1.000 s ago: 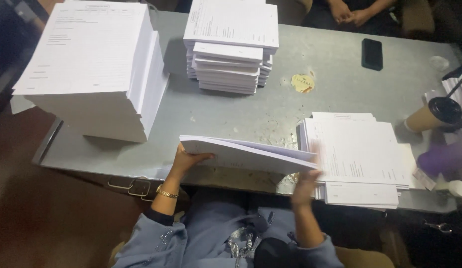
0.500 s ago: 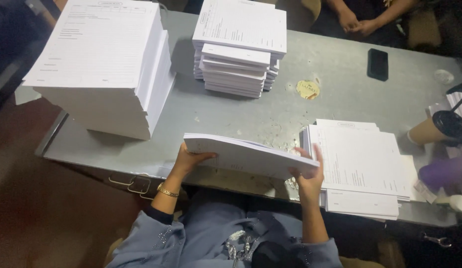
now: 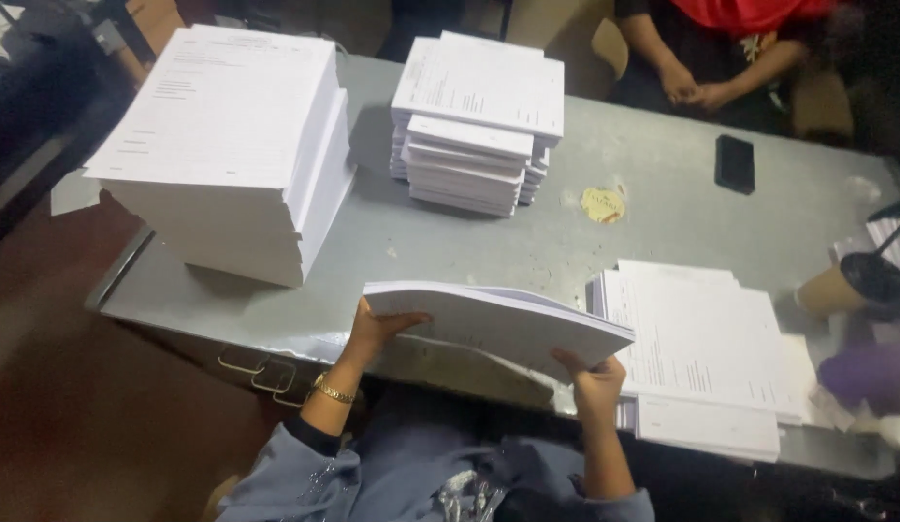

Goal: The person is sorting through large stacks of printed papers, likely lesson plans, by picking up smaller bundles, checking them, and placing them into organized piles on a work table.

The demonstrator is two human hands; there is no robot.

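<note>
I hold a thick sheaf of white printed paper point(image 3: 489, 319) flat, just above the near edge of a grey metal table point(image 3: 469, 242). My left hand point(image 3: 377, 331) grips its left end, thumb on top, a gold bracelet on the wrist. My right hand point(image 3: 595, 379) grips the right near corner from below. To the right of the sheaf lies a low pile of printed sheets point(image 3: 701, 348).
A tall block of paper point(image 3: 228, 145) stands at the far left, a layered paper stack point(image 3: 474, 121) behind the middle. A black phone point(image 3: 734, 162), a yellow scrap point(image 3: 602, 204) and a cup with a straw point(image 3: 851, 280) lie to the right. Another person's clasped hands point(image 3: 692, 87) rest at the far edge.
My right hand has slid from the top of the sheaf's right end to grip its near corner from below. The sheaf has levelled and shifted slightly left.
</note>
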